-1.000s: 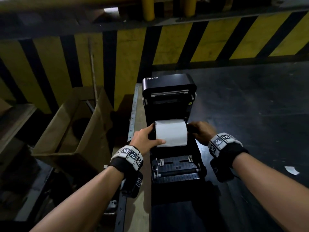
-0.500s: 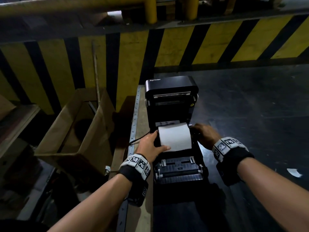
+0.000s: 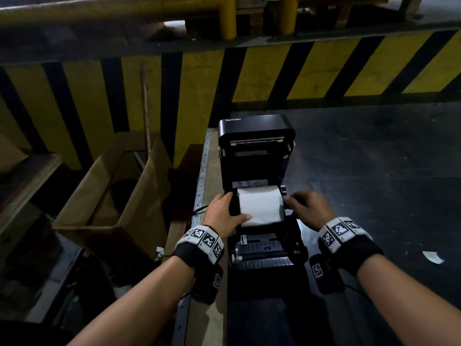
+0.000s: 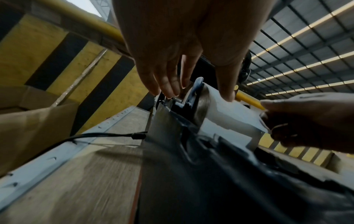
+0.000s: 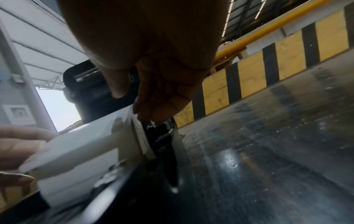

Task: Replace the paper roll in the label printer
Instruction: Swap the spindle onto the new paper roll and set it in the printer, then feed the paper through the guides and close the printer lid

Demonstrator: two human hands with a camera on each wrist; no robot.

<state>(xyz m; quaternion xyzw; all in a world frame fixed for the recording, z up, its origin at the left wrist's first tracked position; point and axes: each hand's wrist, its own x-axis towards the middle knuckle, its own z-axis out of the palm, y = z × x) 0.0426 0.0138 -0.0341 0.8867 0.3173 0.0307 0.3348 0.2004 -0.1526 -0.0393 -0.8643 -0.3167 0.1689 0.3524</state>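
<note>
1. Paper roll [image 3: 260,205] sits in the open bay of the label printer [image 3: 257,196], lid [image 3: 255,132] swung up behind it. Looks not fully seated, my read.
2. Left hand [image 3: 223,213]: thumb laid across the roll's front face, fingers [image 4: 168,84] nearly straight, down at the left roll guide [image 4: 193,92]. A flat press, no wrap around the roll.
3. Right hand [image 3: 305,208]: fingers curled in at the roll's right end, tips [image 5: 151,112] at the right guide. Whether that grip pinches the roll or only the guide, cannot tell.
4. Risk 1: guides close unevenly, roll ends up skewed, labels track crooked or jam at the feed path [image 3: 264,248].
5. Risk 2: roll misses the spindle tabs on 1 side and drops loose once both hands let go.
6. Risk 3: thumb pressure creases the loose leading sheet, causing a misfeed.
7. Risk 4: printer stands near the table edge [image 3: 203,186] with its cable [image 4: 91,134] running off left; a hard sideways push could shift it, or a wrist could snag the cable.
8. Risk 5: lid falls on fingers if knocked.
</note>
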